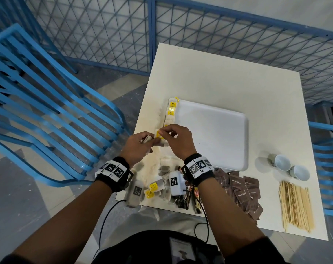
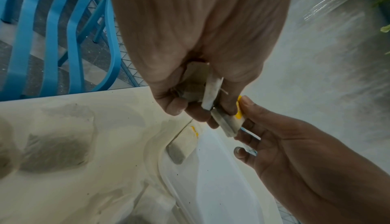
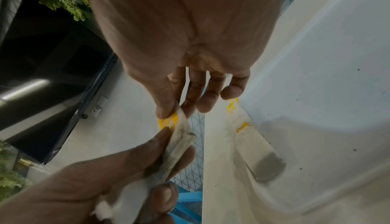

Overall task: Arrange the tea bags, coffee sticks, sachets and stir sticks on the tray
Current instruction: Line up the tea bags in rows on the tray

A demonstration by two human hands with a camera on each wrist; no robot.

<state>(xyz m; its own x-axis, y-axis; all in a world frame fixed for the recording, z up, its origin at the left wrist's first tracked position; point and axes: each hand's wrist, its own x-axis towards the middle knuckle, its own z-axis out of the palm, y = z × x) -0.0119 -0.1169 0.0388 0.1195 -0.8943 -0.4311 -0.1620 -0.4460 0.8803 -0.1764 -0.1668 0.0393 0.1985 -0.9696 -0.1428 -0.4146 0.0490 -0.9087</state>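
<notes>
Both hands meet over the left rim of the white tray (image 1: 215, 130). My left hand (image 1: 138, 144) grips a small bundle of tea bags (image 2: 207, 92). My right hand (image 1: 176, 139) pinches one tea bag with a yellow tag (image 1: 159, 134) between thumb and forefinger, its other fingers extended. A row of yellow-tagged tea bags (image 1: 171, 109) lies along the tray's left edge. More tea bags (image 1: 155, 187), coffee sticks (image 1: 188, 197), brown sachets (image 1: 242, 193) and wooden stir sticks (image 1: 295, 204) lie on the table's near side.
Two white cups (image 1: 289, 166) stand right of the tray. Blue chairs (image 1: 47, 103) sit to the left and right of the white table (image 1: 219, 77), with a blue mesh fence (image 1: 200, 31) behind. Cables hang from my wrists near the table's front edge.
</notes>
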